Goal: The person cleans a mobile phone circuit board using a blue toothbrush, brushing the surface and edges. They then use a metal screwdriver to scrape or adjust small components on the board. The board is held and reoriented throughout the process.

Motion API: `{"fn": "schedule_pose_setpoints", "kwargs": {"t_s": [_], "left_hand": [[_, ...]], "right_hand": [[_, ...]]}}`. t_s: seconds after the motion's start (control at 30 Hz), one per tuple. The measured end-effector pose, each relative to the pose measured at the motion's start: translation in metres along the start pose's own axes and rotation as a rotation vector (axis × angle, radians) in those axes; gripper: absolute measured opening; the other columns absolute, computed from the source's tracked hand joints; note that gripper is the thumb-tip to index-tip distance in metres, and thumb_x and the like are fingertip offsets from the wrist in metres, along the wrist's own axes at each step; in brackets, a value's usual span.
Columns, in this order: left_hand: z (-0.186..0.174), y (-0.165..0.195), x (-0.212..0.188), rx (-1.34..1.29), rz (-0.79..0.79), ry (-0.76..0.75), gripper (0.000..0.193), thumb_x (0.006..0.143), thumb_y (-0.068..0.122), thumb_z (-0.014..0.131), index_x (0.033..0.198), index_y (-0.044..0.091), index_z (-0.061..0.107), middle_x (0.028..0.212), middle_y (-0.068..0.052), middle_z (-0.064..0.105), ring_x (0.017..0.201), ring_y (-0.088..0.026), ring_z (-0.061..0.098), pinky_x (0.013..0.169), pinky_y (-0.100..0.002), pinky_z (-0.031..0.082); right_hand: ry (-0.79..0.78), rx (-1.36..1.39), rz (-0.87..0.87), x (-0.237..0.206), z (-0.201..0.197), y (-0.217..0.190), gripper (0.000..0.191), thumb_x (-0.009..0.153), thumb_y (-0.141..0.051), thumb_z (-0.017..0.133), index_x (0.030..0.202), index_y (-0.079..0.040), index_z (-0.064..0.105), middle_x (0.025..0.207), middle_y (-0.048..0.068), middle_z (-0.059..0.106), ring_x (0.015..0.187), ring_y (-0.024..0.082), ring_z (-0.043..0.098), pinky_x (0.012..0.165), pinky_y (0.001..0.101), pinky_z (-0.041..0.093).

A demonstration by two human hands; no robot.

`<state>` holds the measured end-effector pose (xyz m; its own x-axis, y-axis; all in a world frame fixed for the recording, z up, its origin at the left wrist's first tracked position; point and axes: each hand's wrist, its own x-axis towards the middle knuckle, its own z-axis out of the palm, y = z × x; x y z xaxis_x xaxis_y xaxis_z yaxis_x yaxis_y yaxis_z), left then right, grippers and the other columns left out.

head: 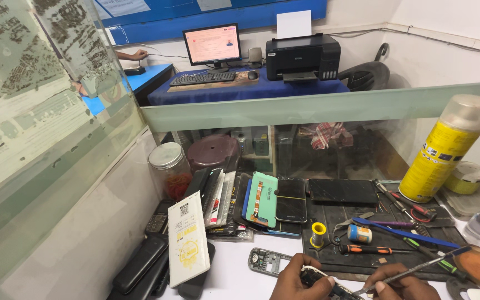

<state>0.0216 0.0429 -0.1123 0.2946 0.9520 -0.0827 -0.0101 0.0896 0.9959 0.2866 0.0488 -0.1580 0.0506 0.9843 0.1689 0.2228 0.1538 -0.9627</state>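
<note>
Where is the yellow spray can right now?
In the head view, the yellow spray can stands upright at the right, against the glass partition, just behind the work mat.

Phone repair workshop: opened phones [276,203], screwdrivers [373,249], solder spool [318,234], spray can [445,149].

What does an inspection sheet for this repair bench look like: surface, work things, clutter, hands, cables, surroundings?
Surface: white bench with a dark work mat on it.
Job's things: a small opened device under both hands; a thin metal tool in the right hand.
Clutter: phones leaning in a row, a yellow spray can, a solder spool, screwdrivers, a lidded jar.
Hands: left hand holds the device; right hand grips the tool.
Cables: an orange flex strip on a green phone back; a wall cable near the monitor.
Surroundings: glass partition; beyond it a monitor, a keyboard, a printer, and another person's hand.
</note>
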Motion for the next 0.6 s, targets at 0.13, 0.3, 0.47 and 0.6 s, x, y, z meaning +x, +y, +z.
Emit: {"fn": "schedule_pose_setpoints", "kwargs": {"t_s": [0.13,0.3,0.47,0.6], "left_hand": [[-0.0002,0.0029,-0.0012,-0.015,-0.009,-0.01,0.045,0.087,0.022,0.078,0.115,-0.003,0.054,0.082,-0.015,0.07,0.071,-0.012,0.073,0.07,-0.025,0.061],[0.0001,0.0054,-0.0016,-0.023,-0.03,-0.009,0.044,0.087,0.022,0.077,0.115,-0.003,0.054,0.082,-0.015,0.07,0.07,-0.013,0.073,0.069,-0.026,0.061],[0.0007,0.0063,-0.0016,-0.001,-0.032,-0.004,0.044,0.087,0.022,0.078,0.115,-0.003,0.054,0.082,-0.014,0.069,0.071,-0.013,0.073,0.068,-0.025,0.061],[0.002,0.0071,-0.0032,-0.005,-0.011,0.013,0.044,0.087,0.022,0.079,0.114,-0.004,0.055,0.083,-0.013,0.07,0.07,-0.012,0.072,0.067,-0.025,0.061]], "right_hand": [[-0.001,-0.043,0.11,-0.0008,-0.0016,-0.0006,0.014,0.089,-0.011,0.071,0.098,-0.001,0.068,0.086,0.014,0.073,0.076,0.02,0.074,0.075,0.0364,0.063],[-0.012,-0.099,0.079,-0.0011,-0.0034,-0.0005,0.013,0.089,-0.014,0.072,0.094,-0.002,0.071,0.084,0.013,0.072,0.074,0.019,0.072,0.074,0.0356,0.062],[-0.045,-0.074,0.127,-0.0002,-0.0062,-0.0006,0.014,0.088,-0.015,0.072,0.096,-0.003,0.07,0.083,0.013,0.072,0.074,0.019,0.072,0.074,0.0356,0.062],[-0.034,-0.136,0.131,0.0001,-0.007,-0.002,0.014,0.089,-0.016,0.073,0.095,-0.004,0.072,0.08,0.013,0.07,0.072,0.019,0.071,0.073,0.0352,0.061]]}}
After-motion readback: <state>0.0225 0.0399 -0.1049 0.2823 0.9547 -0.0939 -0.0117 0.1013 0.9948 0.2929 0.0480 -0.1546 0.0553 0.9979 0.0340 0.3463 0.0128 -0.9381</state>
